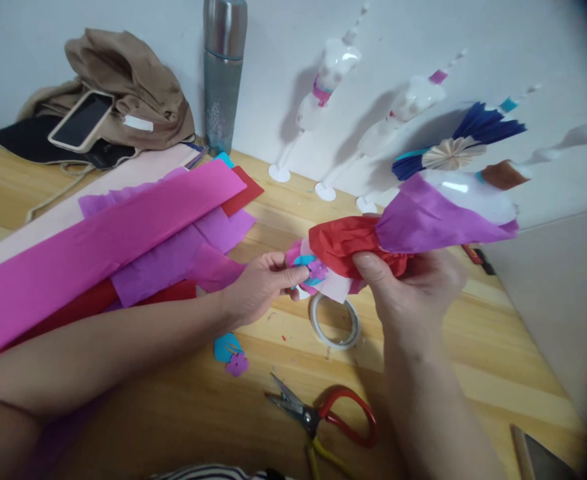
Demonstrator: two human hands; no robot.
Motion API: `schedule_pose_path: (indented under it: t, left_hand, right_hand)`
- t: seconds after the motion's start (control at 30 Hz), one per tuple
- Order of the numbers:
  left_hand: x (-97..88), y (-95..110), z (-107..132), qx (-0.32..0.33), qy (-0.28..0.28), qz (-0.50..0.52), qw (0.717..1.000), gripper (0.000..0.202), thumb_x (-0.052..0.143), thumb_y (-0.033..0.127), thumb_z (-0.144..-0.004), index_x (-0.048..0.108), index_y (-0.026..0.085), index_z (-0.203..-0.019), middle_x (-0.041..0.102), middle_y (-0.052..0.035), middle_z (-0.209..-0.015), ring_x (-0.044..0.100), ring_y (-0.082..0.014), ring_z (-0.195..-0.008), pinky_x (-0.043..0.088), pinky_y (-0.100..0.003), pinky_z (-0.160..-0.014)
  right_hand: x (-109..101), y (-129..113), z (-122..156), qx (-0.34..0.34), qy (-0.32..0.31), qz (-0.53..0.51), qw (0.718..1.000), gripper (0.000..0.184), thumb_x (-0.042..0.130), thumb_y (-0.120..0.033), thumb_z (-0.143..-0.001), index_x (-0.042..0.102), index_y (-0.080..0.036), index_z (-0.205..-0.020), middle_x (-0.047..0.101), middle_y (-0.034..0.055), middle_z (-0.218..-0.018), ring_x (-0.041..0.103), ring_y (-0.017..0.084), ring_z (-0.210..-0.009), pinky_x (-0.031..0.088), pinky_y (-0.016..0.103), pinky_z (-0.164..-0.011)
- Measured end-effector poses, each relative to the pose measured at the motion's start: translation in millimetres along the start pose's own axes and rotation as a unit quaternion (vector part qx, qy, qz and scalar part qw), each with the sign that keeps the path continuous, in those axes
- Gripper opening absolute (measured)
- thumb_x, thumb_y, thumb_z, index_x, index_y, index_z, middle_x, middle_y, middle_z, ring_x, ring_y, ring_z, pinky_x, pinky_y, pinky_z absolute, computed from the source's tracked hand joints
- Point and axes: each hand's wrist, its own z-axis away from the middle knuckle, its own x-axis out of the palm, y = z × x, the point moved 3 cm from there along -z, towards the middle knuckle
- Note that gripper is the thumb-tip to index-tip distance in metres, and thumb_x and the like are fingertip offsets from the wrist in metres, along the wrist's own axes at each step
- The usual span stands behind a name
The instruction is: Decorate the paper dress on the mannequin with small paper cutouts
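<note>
Pale wall [288,33] across twelve o'clock; wood-grain counter [493,353] below. Paper-dressed figure [423,217] tilted, held above counter, three o'clock. Right hand [413,290], near four, thumb uppermost, gripping red paper [340,243]; left hand [258,288], toward seven, pinching flower trim [318,269].

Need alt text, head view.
The right hand holds a white ornament wrapped in red and purple paper, while the left hand pinches layered paper cutouts at one end. Below, a tape roll and scissors lie on a wooden table; three similar ornaments stand behind.
</note>
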Motion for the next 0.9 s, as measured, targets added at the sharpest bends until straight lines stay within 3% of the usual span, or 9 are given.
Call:
schedule_pose_path:
  t: [0.13, 0.3, 0.5, 0.73, 0.9]
  left_hand:
    - [-2.2, 0.2, -1.9, 0.019, -0.013, 0.015, 1.0, 0.036, 0.084, 0.047, -0.074, 0.069, 0.016, -0.08, 0.066, -0.0014, -0.077, 0.057, -0.0106, -0.067, 0.044, -0.026, -0.063]
    - [-0.8, 0.9, -1.6, 0.021, -0.019, -0.058, 0.998, 0.022, 0.081, 0.034, -0.078, 0.07, 0.015, -0.08, 0.067, -0.0009, -0.075, 0.056, -0.0093, -0.067, 0.043, -0.024, -0.062]
    - [-6.2, 0.3, -3.0, 0.032, -0.011, -0.061, 0.998, 0.021, 0.08, 0.033, -0.077, 0.07, 0.016, -0.081, 0.067, -0.0009, -0.076, 0.056, -0.0096, -0.066, 0.044, -0.024, -0.062]
    - [-3.8, 3.8, -0.9, 0.025, -0.029, -0.05, 0.998, 0.022, 0.082, 0.035, -0.076, 0.071, 0.016, -0.081, 0.069, -0.0018, -0.079, 0.059, -0.0104, -0.07, 0.046, -0.025, -0.067]
    - [-6.9, 5.7, -3.0, -0.007, -0.056, -0.044, 0.997, 0.03, 0.088, 0.035, -0.071, 0.072, 0.016, -0.088, 0.07, -0.0032, -0.081, 0.062, -0.012, -0.073, 0.048, -0.026, -0.069]
  right_hand:
    - [0.6, 0.0, -0.4, -0.011, 0.007, -0.015, 1.0, 0.021, 0.083, -0.042, -0.079, 0.068, -0.028, -0.074, 0.06, -0.0022, -0.063, 0.052, 0.019, -0.055, 0.04, 0.032, -0.052]
    - [2.0, 4.1, 0.6, 0.004, -0.002, -0.021, 1.0, 0.02, 0.084, -0.04, -0.078, 0.068, -0.027, -0.075, 0.06, -0.0038, -0.062, 0.051, 0.017, -0.051, 0.042, 0.032, -0.052]
    - [1.2, 1.6, -3.4, -0.005, 0.006, -0.027, 1.0, 0.024, 0.084, -0.048, -0.077, 0.074, -0.027, -0.082, 0.07, 0.0002, -0.073, 0.063, 0.021, -0.064, 0.051, 0.036, -0.059]
    - [-0.8, -3.4, -6.3, 0.028, -0.075, -0.065, 0.995, 0.038, 0.086, -0.052, -0.074, 0.077, -0.028, -0.102, 0.079, 0.0076, -0.102, 0.074, 0.031, -0.091, 0.061, 0.049, -0.084]
    - [-11.1, -5.5, -11.0, 0.051, -0.163, -0.086, 0.981, 0.055, 0.085, -0.057, -0.074, 0.072, -0.031, -0.121, 0.077, 0.0105, -0.113, 0.074, 0.034, -0.1, 0.062, 0.052, -0.088]
